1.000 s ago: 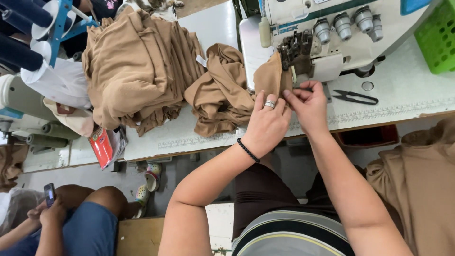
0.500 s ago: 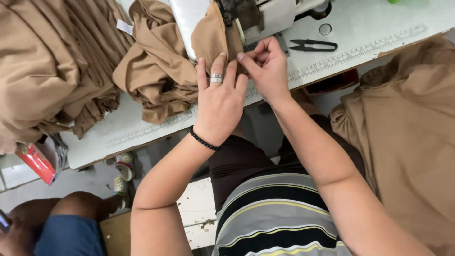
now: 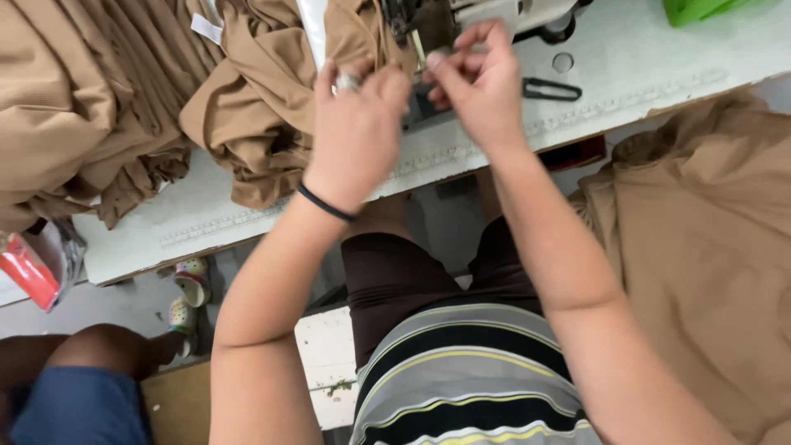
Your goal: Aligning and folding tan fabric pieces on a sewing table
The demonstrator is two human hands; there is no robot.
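Since half a second ago our view has slid down and closer: both hands now sit higher in the picture, right against the grey sewing machine head (image 3: 461,16), and the small black thread snips (image 3: 550,88) lie just right of them on the white desk (image 3: 659,66). Our left hand (image 3: 356,132), with a silver ring and a black band at the wrist, has its grip pinched on the folded edge of the tan knit fabric piece (image 3: 362,33), fingers curled in rather than flat as before. Our right hand (image 3: 482,82) pinches the same edge from the other side, thumb and forefinger closed near the needle area. That piece lies directly ahead of both grips, running up and away from us toward the machine, its long axis roughly along our line of sight; the right hand is the nearer one to the needle, though the point of contact is blurred. Left of the work, a heap of matching tan garments (image 3: 91,99) rests on the desk, and another tan pile (image 3: 709,247) sits at our right side. Someone else's bare knee (image 3: 107,350) shows below left.
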